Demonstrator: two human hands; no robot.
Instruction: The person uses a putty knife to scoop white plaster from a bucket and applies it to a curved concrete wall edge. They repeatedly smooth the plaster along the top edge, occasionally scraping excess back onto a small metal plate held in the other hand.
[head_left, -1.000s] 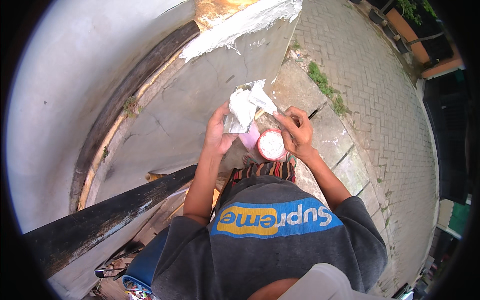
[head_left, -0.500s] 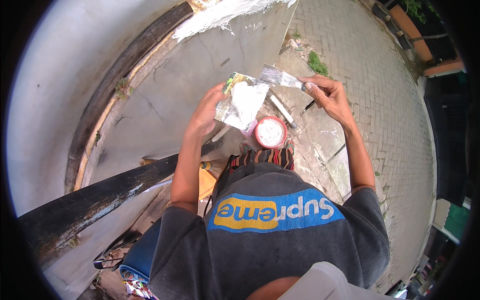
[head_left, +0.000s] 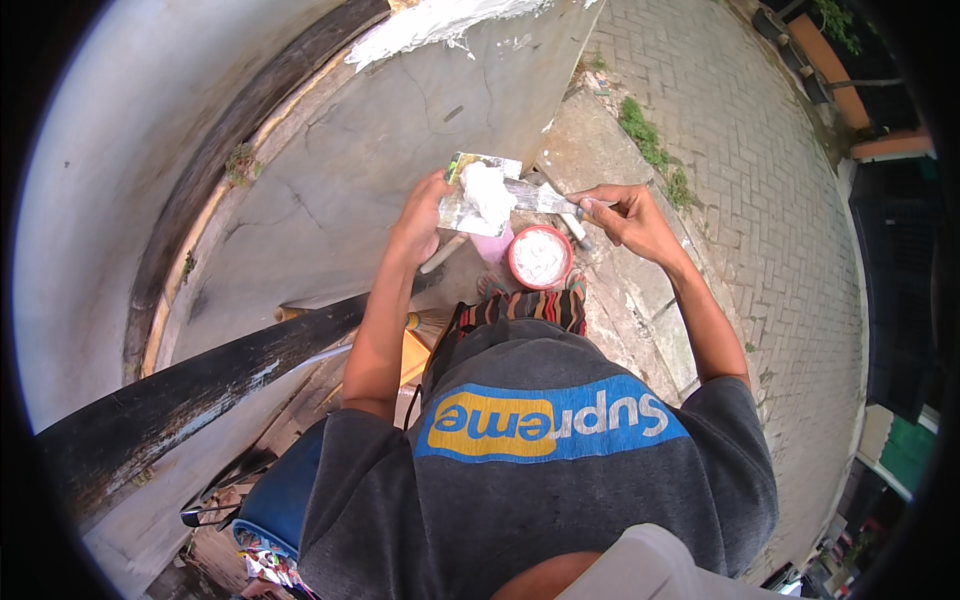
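**Grey wall [head_left: 330, 150] along a brick-paved lane [head_left: 770, 200], with a person [head_left: 560, 500] holding a plate [head_left: 455, 217] and a scraper [head_left: 548, 199]**

The wall fills the upper left, finely cracked, with a rough white patch [head_left: 440, 30] along its upper part. The lane curves down the right side, bordered by concrete slabs [head_left: 580, 142] and green weeds [head_left: 640, 132]. The person, seen from above, wears a dark grey shirt with a blue and yellow panel. A worn black beam [head_left: 200, 390] slants in from the lower left.

A red-rimmed bucket [head_left: 541, 287] of white paste stands on the ground, just beyond the person's feet. Above it in view, the plate is held up in front of the wall, carrying a thick white heap [head_left: 487, 190].

The left hand [head_left: 416, 220] grips the plate by its left edge, fingers closed on it. The right hand [head_left: 635, 225] holds the scraper, its fingers pinching the handle end. The flat blade points left and reaches the right side of the heap; how firmly it presses cannot be told.
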